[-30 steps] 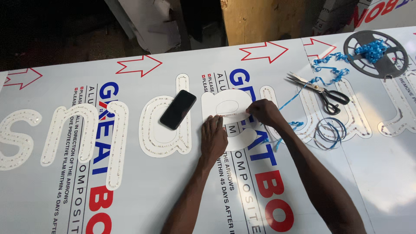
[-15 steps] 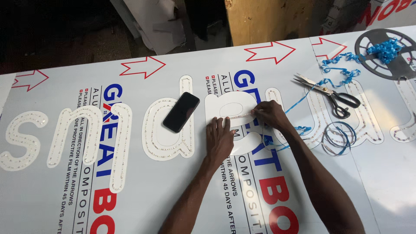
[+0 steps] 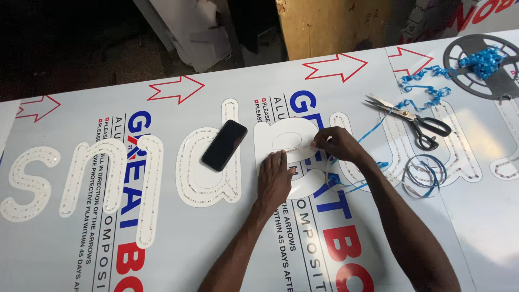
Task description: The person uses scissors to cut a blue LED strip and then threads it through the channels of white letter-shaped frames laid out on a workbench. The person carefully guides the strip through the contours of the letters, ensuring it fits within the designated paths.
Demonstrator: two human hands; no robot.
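Note:
A white cut-out letter (image 3: pixel 281 138) lies flat on a large white printed panel (image 3: pixel 227 238). My left hand (image 3: pixel 274 181) presses flat on the letter's lower part, fingers together. My right hand (image 3: pixel 336 145) pinches a thin strip at the letter's right edge, with a blue wire (image 3: pixel 373 130) trailing from under it toward the right. A black phone (image 3: pixel 224 144) rests on the neighbouring white letter (image 3: pixel 208 162) to the left.
Scissors (image 3: pixel 416 119) lie at the right beside a coil of wire (image 3: pixel 423 174). A black reel with blue wire (image 3: pixel 484 64) sits at the far right. More white letters (image 3: pixel 116 184) line the panel's left. Beyond the panel's far edge are dark floor and a wooden board (image 3: pixel 332 24).
My view has shifted a little, so everything sits slightly further right. My left hand has slid a little down the letter; my right hand stays pinched at its right edge.

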